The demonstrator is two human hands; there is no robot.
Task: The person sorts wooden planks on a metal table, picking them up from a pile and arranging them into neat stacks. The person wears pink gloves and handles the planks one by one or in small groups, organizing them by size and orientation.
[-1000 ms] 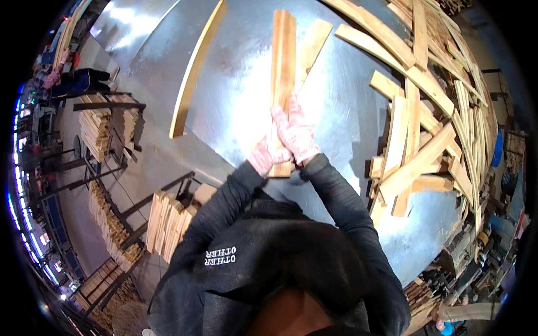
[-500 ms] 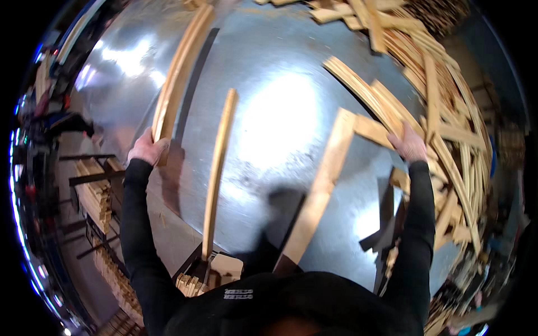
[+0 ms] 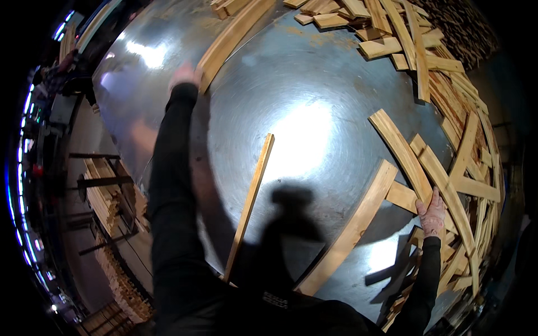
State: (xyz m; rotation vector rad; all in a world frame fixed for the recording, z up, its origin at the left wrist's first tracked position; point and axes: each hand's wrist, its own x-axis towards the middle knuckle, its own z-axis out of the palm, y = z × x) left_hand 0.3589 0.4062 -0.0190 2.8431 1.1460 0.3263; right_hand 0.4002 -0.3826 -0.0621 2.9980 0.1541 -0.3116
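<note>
My left hand (image 3: 185, 77) reaches far forward, blurred, against the near end of a long pale wooden board (image 3: 235, 40); whether its fingers grip the board cannot be made out. My right hand (image 3: 431, 215) holds the near end of another wooden board (image 3: 401, 150), its thumb and fingers on either side. Beside that hand, a further board (image 3: 448, 190) slants over the heap. Between my arms lie a narrow wooden strip (image 3: 250, 204) and a wide board (image 3: 353, 232), with a short piece (image 3: 402, 197) by the wide board's far end.
All this lies on a shiny metal table (image 3: 246, 101). A large heap of boards (image 3: 465, 140) covers its right side and far right corner. Left of the table, stacked lumber (image 3: 103, 196) sits on a dark rack. A person (image 3: 75, 84) stands at the far left.
My left hand and its board have moved forward and away. My right hand has come nearer and lower with its board. The view has shifted.
</note>
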